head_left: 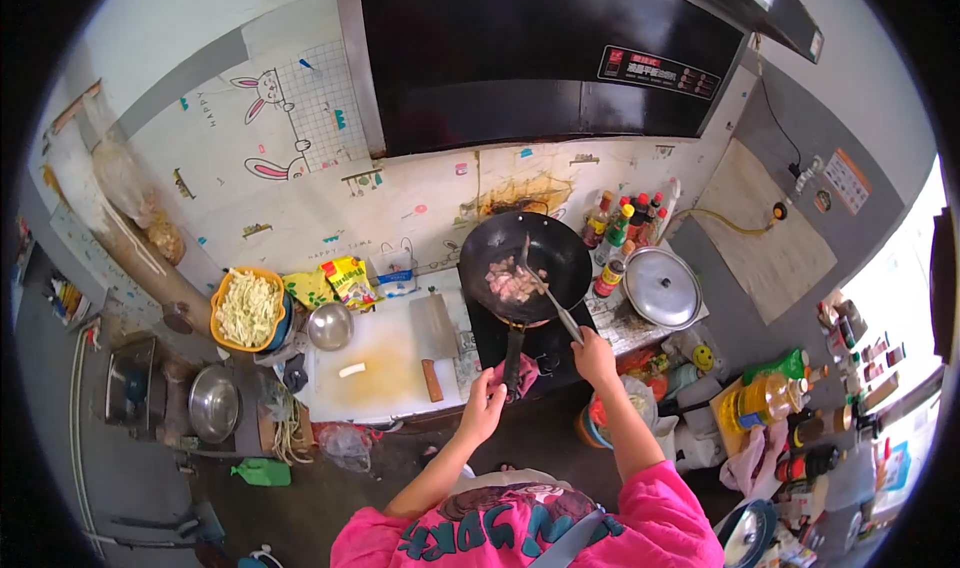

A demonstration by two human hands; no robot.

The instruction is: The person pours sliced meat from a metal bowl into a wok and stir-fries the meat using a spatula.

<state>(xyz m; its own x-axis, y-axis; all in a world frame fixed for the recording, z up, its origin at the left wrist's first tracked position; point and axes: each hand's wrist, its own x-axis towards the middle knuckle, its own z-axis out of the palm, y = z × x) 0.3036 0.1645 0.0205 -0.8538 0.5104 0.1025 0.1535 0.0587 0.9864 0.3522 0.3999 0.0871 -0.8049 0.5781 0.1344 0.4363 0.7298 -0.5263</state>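
A black wok (pixel 565 243) stands on the stove, with pieces of pale pink meat (pixel 512 280) in its bottom. My right hand (pixel 597 358) is closed around the handle of a metal spatula (pixel 562 313), whose far end reaches into the meat. My left hand (pixel 484 408) is at the wok's handle (pixel 514 353), its fingers bent against a pink cloth (pixel 530 375) that lies around the handle. How firmly those fingers grip is partly hidden. Left of the stove, a cleaver (pixel 433 328) lies on a white cutting board (pixel 385 353) beside a small white piece of food (pixel 352 370).
Sauce bottles (pixel 612 233) and a lidded metal pot (pixel 662 288) stand right of the wok. At the left are a yellow basket of shredded vegetable (pixel 250 310), a metal bowl (pixel 331 326) and a seasoning packet (pixel 349 282). A black range hood (pixel 540 58) hangs above.
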